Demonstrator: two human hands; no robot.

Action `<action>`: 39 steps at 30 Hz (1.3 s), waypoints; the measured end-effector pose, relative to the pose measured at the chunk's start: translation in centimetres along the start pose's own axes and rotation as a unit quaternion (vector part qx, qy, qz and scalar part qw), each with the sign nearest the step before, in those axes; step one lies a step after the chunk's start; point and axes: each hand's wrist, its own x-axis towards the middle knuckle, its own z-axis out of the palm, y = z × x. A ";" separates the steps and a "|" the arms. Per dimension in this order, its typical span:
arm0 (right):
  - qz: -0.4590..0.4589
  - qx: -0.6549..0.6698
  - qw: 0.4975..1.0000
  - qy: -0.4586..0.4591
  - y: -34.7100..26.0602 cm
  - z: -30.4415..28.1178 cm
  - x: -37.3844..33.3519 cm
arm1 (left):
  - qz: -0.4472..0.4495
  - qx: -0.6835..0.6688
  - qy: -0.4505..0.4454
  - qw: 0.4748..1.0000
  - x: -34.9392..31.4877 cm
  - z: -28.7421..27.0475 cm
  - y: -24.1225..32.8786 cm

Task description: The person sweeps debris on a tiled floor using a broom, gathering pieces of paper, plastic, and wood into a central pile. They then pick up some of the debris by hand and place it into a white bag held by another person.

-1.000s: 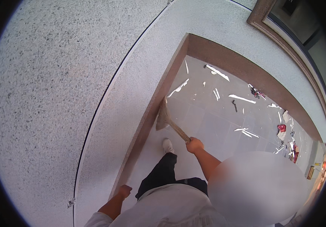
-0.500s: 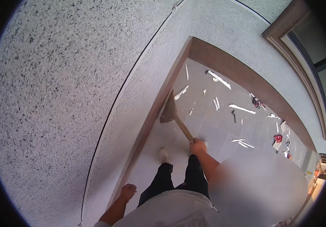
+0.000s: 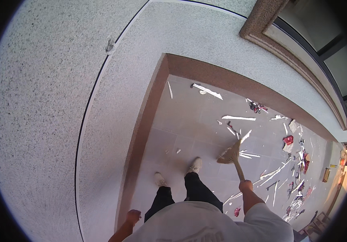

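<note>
Sweeping stroke in hand. Right hand (image 3: 246, 186) closed around the broom (image 3: 234, 156) near the upper end of its handle (image 3: 240, 171). Left hand (image 3: 133, 217) hangs apart from it, fingers apparently curled, nothing visible in the grasp; cannot tell whether it is fully closed.

Technique (judgement): keep the fan low and flat to the floor (image 3: 181, 117), so long pieces slide rather than flick up. The white strip (image 3: 246, 136) at the fan's far corner would travel best if caught broadside; the 2 or more strips (image 3: 249, 155) just beside the fan could ride in the same pass. Short, overlapping strokes should suit the small white scrap (image 3: 178, 151) near the shoes (image 3: 196, 164), which a wide stroke might miss.

Position: broom lies ahead of the right hand, fan pointing away from the body and slightly left. From the left hand it is well apart, ahead and to the right.
</note>
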 end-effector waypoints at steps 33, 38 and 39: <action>-0.064 0.039 0.995 -0.062 -35.9 -19.8 18.0 | -0.071 -0.057 -0.006 0.996 19.9 -10.4 45.6; 0.154 0.194 0.968 -0.040 -19.8 -18.2 20.9 | -0.018 0.013 -0.044 0.999 20.9 -8.4 53.8; 0.202 0.231 0.950 -0.053 -18.4 -19.7 20.1 | -0.009 0.017 -0.047 0.999 20.5 -8.0 55.8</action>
